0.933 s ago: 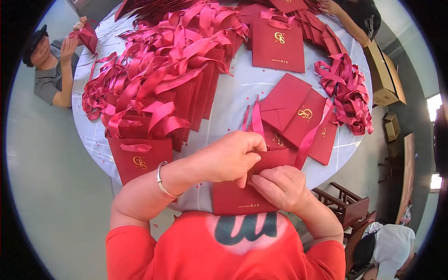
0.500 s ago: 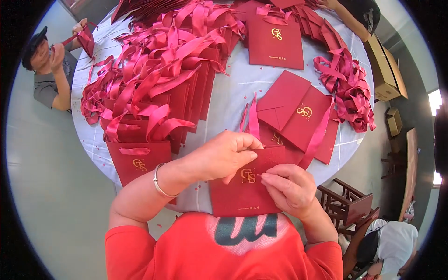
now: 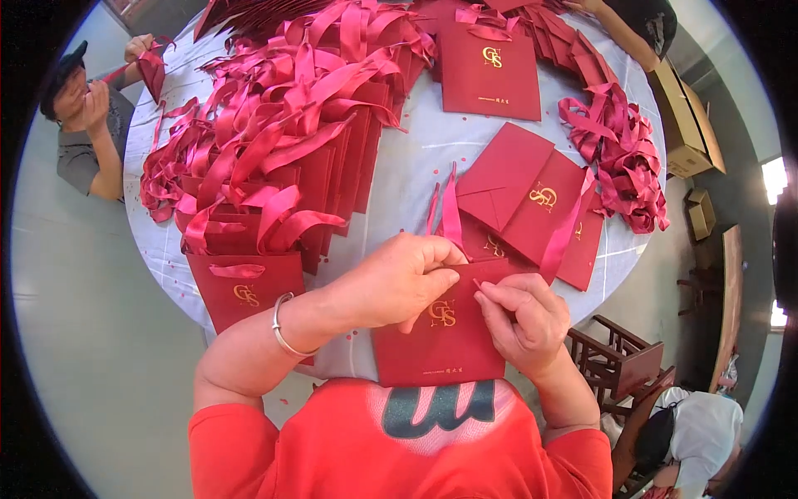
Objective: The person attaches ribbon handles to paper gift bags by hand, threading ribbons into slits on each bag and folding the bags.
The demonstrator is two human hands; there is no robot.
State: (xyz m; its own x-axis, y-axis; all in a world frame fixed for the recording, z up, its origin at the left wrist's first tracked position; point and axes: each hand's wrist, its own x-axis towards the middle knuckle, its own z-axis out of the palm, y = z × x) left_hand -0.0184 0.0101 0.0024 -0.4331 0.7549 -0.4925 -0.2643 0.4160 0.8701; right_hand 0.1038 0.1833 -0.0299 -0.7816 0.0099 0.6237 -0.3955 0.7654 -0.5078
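Observation:
A dark red paper gift bag (image 3: 436,349) with a gold emblem stands against my shirt at the table's near edge. My left hand (image 3: 407,279) is closed at the bag's top edge, thumb and fingers pinching the rim; the fingertips partly hide behind it. My right hand (image 3: 525,320) is closed in a pinch in front of the bag's upper right. A small pink ribbon end (image 3: 478,284) shows at its fingertips. Just beyond my left hand, a pink ribbon (image 3: 451,212) rises from behind the bag. More flat red bags (image 3: 549,200) lie overlapped beyond my hands.
Rows of bags with ribbon handles (image 3: 283,150) crowd the left of the round, white-covered table (image 3: 416,183). A heap of loose ribbon (image 3: 619,166) lies at the right. One person (image 3: 96,121) handles a bag at left; another person's arm (image 3: 623,37) reaches in at far right. Wooden stools (image 3: 619,362) stand nearby.
My right hand has moved up and slightly right across the bag's front, with the small ribbon end in its pinch. My left hand stays at the bag's rim.

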